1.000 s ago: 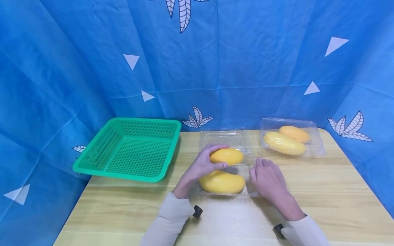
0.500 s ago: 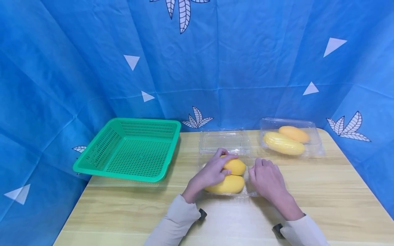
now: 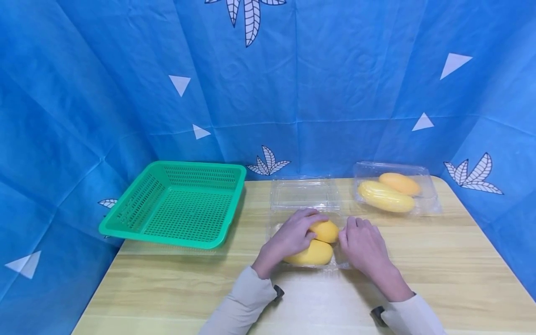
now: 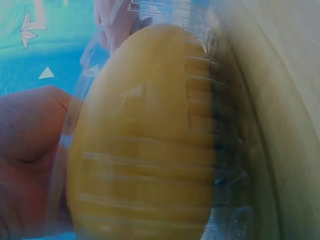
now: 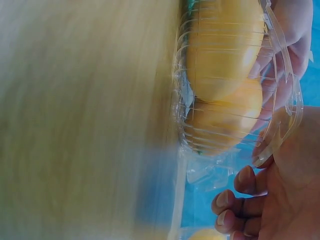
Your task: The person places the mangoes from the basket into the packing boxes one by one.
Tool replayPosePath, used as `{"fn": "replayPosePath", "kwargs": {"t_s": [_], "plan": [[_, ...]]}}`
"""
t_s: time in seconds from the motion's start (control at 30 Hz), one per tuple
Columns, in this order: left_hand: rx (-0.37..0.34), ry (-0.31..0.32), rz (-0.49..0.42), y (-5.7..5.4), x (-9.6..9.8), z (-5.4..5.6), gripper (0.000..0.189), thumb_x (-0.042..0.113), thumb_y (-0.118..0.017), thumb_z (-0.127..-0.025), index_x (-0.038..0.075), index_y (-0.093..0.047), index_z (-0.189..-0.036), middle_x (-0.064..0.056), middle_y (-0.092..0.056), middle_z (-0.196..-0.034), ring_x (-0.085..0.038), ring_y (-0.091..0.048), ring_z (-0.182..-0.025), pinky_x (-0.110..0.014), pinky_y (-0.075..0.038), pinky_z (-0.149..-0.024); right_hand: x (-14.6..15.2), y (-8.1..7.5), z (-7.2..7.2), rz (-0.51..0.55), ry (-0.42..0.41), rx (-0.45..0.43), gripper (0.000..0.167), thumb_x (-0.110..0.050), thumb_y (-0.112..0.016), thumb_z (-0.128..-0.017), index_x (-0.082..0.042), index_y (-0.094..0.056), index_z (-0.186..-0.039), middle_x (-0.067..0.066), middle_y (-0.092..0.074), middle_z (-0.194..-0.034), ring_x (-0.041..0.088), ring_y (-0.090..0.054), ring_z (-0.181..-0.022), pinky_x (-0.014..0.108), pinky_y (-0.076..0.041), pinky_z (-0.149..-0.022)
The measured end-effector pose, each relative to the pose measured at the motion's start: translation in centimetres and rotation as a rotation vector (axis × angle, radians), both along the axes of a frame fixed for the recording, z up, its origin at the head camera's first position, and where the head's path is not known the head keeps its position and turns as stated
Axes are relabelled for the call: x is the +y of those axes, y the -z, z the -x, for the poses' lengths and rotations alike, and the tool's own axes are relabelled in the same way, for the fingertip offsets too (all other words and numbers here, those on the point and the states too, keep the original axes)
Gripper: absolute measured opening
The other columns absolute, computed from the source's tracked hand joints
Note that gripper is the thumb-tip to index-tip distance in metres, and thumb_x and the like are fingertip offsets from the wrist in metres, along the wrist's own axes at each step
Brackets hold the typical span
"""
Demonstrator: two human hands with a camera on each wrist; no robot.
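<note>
In the head view a clear plastic clamshell box lies open, its lid folded back toward the curtain. Two yellow mangoes are in its base, the near mango and the far mango, touching each other. My left hand grips the far mango, thumb on the near side and fingers over the far side. At the right edge my right hand pinches the box's rim, with the other fingers curled, as the right wrist view shows at the clear rim. The left wrist view shows the near mango through the ribbed wall.
A green plastic basket stands at the left back of the wooden table. At the right back, a second clear box holds two yellow mangoes. A blue curtain hangs behind and at both sides.
My left hand has moved right and toward me, bringing the far mango down against the near mango in the box. The right hand has stayed at the rim.
</note>
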State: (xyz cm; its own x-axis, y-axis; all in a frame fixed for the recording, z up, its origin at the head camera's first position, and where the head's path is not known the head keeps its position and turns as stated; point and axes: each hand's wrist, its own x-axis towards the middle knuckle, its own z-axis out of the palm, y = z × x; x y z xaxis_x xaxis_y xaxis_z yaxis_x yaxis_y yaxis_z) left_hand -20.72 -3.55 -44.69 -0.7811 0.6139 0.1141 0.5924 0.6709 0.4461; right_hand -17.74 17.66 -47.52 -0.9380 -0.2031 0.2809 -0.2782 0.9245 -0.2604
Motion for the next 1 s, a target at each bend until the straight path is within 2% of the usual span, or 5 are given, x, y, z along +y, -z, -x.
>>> {"fn": "replayPosePath", "kwargs": {"t_s": [0.37, 0.53, 0.7, 0.87, 1.0], "plan": [[-0.009, -0.060, 0.000, -0.4, 0.0, -0.3, 0.039, 0.001, -0.060, -0.100, 0.016, -0.068, -0.136, -0.009, -0.054, -0.145, -0.024, -0.050, -0.135, -0.037, -0.043, -0.113, -0.1, -0.3, 0.1, 0.016, 0.011, -0.038, 0.023, -0.015, -0.046, -0.100, -0.009, -0.042, -0.078, 0.005, -0.041, -0.070, 0.025, -0.040, -0.065, 0.037, -0.038, -0.061], [-0.003, -0.057, -0.011, -0.4, -0.3, -0.3, 0.038, 0.002, -0.061, -0.101, 0.016, -0.068, -0.135, -0.006, -0.057, -0.135, -0.022, -0.053, -0.127, -0.033, -0.046, -0.110, -0.1, -0.3, 0.1, 0.014, 0.011, -0.038, 0.023, -0.015, -0.046, -0.100, -0.009, -0.042, -0.079, 0.005, -0.041, -0.070, 0.025, -0.041, -0.066, 0.037, -0.038, -0.061], [-0.035, -0.045, -0.019, -0.5, -0.6, -0.3, 0.037, 0.006, -0.061, -0.101, 0.015, -0.067, -0.136, -0.005, -0.057, -0.140, -0.021, -0.052, -0.131, -0.034, -0.043, -0.112, -0.2, -0.3, 0.0, 0.011, 0.009, -0.031, 0.023, -0.015, -0.047, -0.100, -0.009, -0.043, -0.078, 0.005, -0.041, -0.070, 0.025, -0.041, -0.065, 0.037, -0.038, -0.060], [-0.073, -0.016, -0.077, -1.0, -1.3, -0.1, 0.035, 0.006, -0.062, -0.101, 0.011, -0.066, -0.135, -0.007, -0.058, -0.141, -0.022, -0.054, -0.132, -0.034, -0.044, -0.111, 0.0, -0.3, -0.2, 0.014, 0.007, -0.048, 0.023, -0.015, -0.046, -0.101, -0.010, -0.042, -0.079, 0.005, -0.041, -0.070, 0.024, -0.040, -0.065, 0.036, -0.037, -0.060], [-0.096, -0.059, -0.170, -1.6, -2.2, 0.4, 0.033, 0.005, -0.063, -0.100, 0.009, -0.067, -0.133, -0.007, -0.060, -0.137, -0.025, -0.055, -0.129, -0.039, -0.045, -0.110, 0.1, -0.3, -0.1, 0.021, 0.006, -0.053, 0.023, -0.015, -0.045, -0.101, -0.010, -0.042, -0.079, 0.005, -0.041, -0.071, 0.024, -0.039, -0.066, 0.036, -0.037, -0.060]]}}
